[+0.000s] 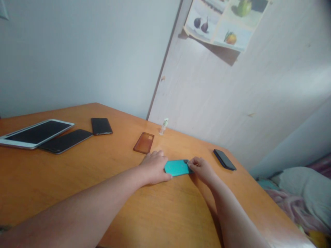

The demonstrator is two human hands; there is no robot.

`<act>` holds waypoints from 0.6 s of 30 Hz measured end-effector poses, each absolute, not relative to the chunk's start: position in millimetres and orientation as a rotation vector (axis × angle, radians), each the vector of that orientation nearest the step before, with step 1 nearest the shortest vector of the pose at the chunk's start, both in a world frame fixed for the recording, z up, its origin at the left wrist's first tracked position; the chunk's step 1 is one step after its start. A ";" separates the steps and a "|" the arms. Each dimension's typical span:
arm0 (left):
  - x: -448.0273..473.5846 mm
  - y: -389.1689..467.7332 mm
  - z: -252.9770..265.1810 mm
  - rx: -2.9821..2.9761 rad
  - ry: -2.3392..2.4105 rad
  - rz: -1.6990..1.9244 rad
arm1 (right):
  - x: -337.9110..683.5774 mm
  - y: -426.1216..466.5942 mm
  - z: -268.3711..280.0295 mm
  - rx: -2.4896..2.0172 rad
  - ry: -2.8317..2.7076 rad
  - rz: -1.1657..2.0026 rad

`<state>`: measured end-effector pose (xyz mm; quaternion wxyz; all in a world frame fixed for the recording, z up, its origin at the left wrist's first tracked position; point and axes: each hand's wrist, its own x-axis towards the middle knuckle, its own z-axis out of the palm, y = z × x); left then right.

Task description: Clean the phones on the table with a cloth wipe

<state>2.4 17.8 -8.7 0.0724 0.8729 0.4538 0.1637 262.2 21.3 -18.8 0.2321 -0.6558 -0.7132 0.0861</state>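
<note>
A teal phone [178, 167] lies on the wooden table, its back facing up and the dark camera patch at its right end. Wrapped around the left end is my left hand [155, 167], thumb on the near edge and fingers at the far side. My right hand [201, 168] is closed in a pinch at the right end, fingertips touching beside the camera patch. Whatever the pinch may hold is too small to tell. Just beyond my left hand lies an empty brown see-through phone case [144, 143].
A small clear bottle [163, 126] stands near the wall. To the left lie a white tablet [38, 133], a dark phone-like device [67, 141] partly under it, and a black flat device [101, 126]. Another dark phone [224, 159] rests near the table's right edge, with bedding [297, 193] beyond.
</note>
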 end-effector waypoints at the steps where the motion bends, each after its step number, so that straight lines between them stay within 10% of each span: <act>1: 2.4 17.8 -8.7 2.624 1.362 0.494 | 260.3 20.4 -18.5 -1.803 -1.966 0.228; 18: 2.8 18.7 -9.4 2.629 1.364 0.499 | 244.5 15.4 -21.6 -1.680 -1.999 0.410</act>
